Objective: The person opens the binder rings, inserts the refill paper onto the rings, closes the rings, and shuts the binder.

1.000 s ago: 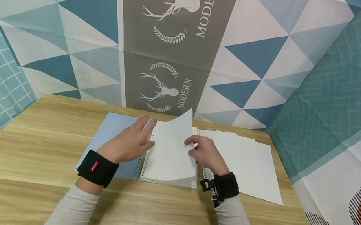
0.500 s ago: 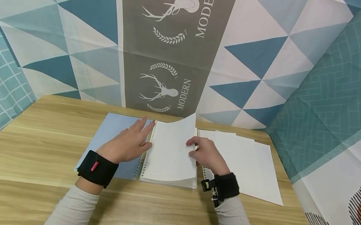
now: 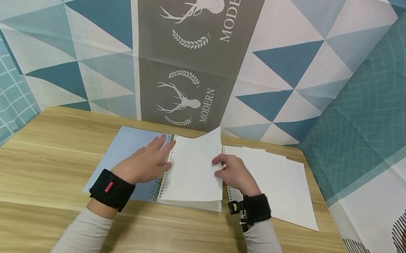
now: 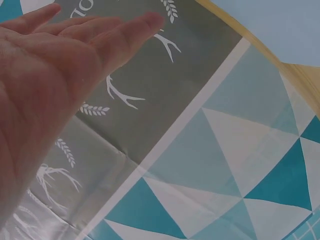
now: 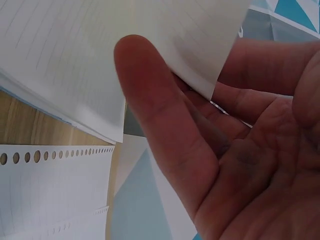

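Note:
A loose-leaf stack of white lined paper (image 3: pixel 189 184) with punched holes down its left side lies in the middle of the table. Its top sheet (image 3: pixel 198 157) is lifted along the right, and the far corner curls up. My right hand (image 3: pixel 236 174) pinches that sheet's right edge; in the right wrist view the thumb (image 5: pixel 155 100) is on one face and fingers are behind. My left hand (image 3: pixel 146 161), fingers extended, is over the blue cover (image 3: pixel 123 144) beside the holes. Whether it touches the paper cannot be told.
Fanned loose lined sheets (image 3: pixel 285 189) with punched holes lie to the right of the stack. The wooden table (image 3: pixel 175 243) ends at a patterned cloth backdrop (image 3: pixel 195 53) behind and at both sides.
My right hand has shifted slightly right with the sheet's edge. The sheet's raised far corner has moved right and a little lower. The left hand has hardly moved.

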